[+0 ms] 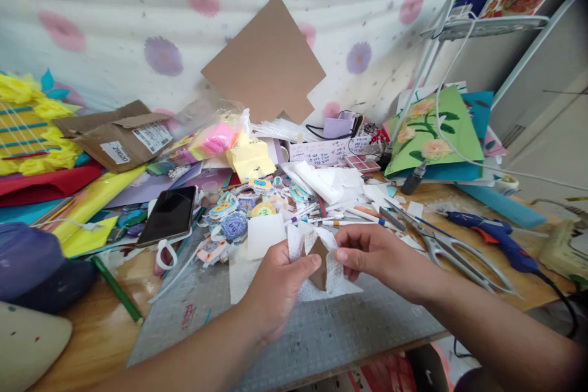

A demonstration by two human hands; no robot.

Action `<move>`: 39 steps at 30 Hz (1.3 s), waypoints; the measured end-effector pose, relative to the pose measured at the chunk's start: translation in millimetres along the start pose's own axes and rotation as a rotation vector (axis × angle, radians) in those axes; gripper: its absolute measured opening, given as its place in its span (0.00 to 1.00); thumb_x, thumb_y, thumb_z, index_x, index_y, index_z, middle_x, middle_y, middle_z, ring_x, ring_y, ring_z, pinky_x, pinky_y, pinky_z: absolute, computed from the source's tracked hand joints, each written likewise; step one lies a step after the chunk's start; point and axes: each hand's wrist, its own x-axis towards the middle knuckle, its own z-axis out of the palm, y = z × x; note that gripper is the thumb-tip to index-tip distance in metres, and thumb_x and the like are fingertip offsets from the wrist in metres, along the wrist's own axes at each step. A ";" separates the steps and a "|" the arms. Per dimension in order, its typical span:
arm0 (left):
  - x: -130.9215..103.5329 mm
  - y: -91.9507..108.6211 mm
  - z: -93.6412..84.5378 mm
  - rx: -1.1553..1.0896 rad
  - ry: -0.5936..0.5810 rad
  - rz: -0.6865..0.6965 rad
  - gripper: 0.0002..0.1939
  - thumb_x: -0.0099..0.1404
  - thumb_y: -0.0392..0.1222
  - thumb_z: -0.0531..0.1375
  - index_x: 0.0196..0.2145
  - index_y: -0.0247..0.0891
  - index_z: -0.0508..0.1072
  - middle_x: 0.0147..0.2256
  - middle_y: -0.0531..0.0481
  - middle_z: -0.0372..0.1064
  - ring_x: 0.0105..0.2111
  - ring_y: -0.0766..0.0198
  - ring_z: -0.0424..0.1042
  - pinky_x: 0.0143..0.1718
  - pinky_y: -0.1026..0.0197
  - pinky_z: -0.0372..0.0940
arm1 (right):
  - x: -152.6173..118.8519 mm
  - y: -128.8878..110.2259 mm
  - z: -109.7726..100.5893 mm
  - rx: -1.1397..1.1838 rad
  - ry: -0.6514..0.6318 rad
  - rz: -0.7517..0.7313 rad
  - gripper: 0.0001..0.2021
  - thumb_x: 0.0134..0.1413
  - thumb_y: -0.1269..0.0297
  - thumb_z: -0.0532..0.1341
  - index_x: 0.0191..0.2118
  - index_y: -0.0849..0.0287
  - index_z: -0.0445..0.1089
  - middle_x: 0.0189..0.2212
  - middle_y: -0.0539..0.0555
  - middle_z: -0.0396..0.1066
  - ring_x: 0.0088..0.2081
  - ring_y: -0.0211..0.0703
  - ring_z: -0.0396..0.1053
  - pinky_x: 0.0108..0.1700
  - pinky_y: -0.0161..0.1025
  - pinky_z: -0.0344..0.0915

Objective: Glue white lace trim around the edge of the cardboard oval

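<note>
A small brown piece of cardboard (318, 264) lies partly wrapped in a white textured paper towel (342, 286), just above the cutting mat. My left hand (283, 278) grips it from the left, thumb pressed on the cardboard and fingers hidden behind. At the right, my right hand (367, 254) pinches the folded edge of the paper towel between thumb and fingers. Beside my left hand lies a square white pad (266, 236). A heap of small decorated paper pieces (234, 225) sits behind it.
Scissors (452, 251) and a blue glue gun (493, 233) lie at the right. A smartphone (168, 214) and a green pencil (117, 290) are at the left. Brown cardboard (269, 64) leans at the back. The grey cutting mat (331, 331) covers the table's front.
</note>
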 end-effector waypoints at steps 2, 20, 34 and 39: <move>-0.9 0.2 -0.6 0.007 -0.039 -0.006 0.07 0.55 0.37 0.61 0.33 0.33 0.73 0.27 0.51 0.73 0.27 0.64 0.68 0.32 0.62 0.63 | 0.8 2.0 1.0 0.087 0.020 -0.005 0.14 0.45 0.53 0.64 0.26 0.59 0.64 0.20 0.44 0.60 0.22 0.33 0.59 0.27 0.33 0.57; -3.9 4.7 -2.1 0.350 -0.088 0.113 0.06 0.55 0.41 0.61 0.29 0.35 0.72 0.26 0.51 0.69 0.27 0.62 0.66 0.33 0.61 0.61 | 3.5 5.7 8.4 0.119 0.168 -0.067 0.17 0.45 0.52 0.66 0.19 0.59 0.65 0.15 0.44 0.60 0.19 0.33 0.56 0.23 0.33 0.52; 0.8 0.7 -8.2 0.216 -0.094 0.050 0.14 0.58 0.50 0.61 0.27 0.34 0.73 0.26 0.50 0.71 0.27 0.62 0.66 0.31 0.62 0.59 | 1.6 9.2 11.3 0.111 0.276 -0.056 0.15 0.43 0.55 0.66 0.19 0.58 0.64 0.14 0.44 0.59 0.19 0.34 0.57 0.23 0.33 0.54; 0.5 -2.7 -6.6 0.152 -0.124 0.031 0.12 0.58 0.48 0.61 0.29 0.35 0.72 0.26 0.51 0.71 0.28 0.61 0.66 0.32 0.61 0.59 | 2.2 15.5 15.3 0.153 0.309 -0.084 0.16 0.46 0.54 0.65 0.19 0.58 0.64 0.14 0.44 0.59 0.19 0.33 0.56 0.23 0.33 0.54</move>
